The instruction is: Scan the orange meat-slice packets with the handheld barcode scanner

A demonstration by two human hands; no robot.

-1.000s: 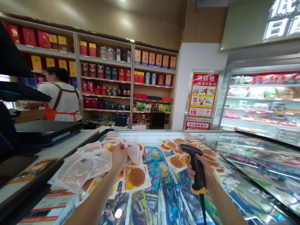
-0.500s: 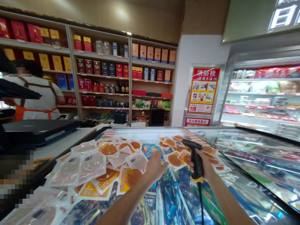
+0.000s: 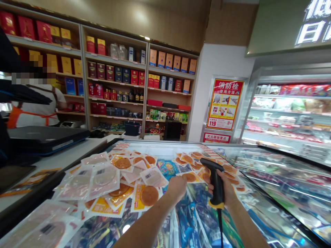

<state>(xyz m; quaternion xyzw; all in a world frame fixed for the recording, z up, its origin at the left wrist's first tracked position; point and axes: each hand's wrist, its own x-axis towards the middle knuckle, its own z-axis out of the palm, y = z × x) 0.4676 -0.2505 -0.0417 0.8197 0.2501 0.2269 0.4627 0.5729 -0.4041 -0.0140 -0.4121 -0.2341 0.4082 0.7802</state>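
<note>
My right hand (image 3: pixel 227 187) is wrapped round the grip of a black and yellow barcode scanner (image 3: pixel 216 182), whose head points left over the freezer. A cable hangs from its base. My left hand (image 3: pixel 178 187) is curled closed at the left edge of a flat clear packet (image 3: pixel 190 177) holding a round orange-brown patty. Its fingertips are hidden, so whether they grip that packet I cannot tell. Just beyond the left hand lies a blue bag (image 3: pixel 167 168). More patty packets (image 3: pixel 148 195) are heaped to the left, some with their barcode sides up.
Blue bags (image 3: pixel 188 220) fill the near part of the chest freezer. A glass-topped freezer section (image 3: pixel 279 186) adjoins on the right. At left, a counter (image 3: pixel 97 146) carries a black device (image 3: pixel 49 139). A person in an orange-trimmed apron (image 3: pixel 36 115) stands behind it, before shelves of boxes (image 3: pixel 119 74).
My left hand has closed from a looser, half-open shape and sits slightly lower, by the patty packet. The scanner stays in my right hand. The co-worker has shifted left in view.
</note>
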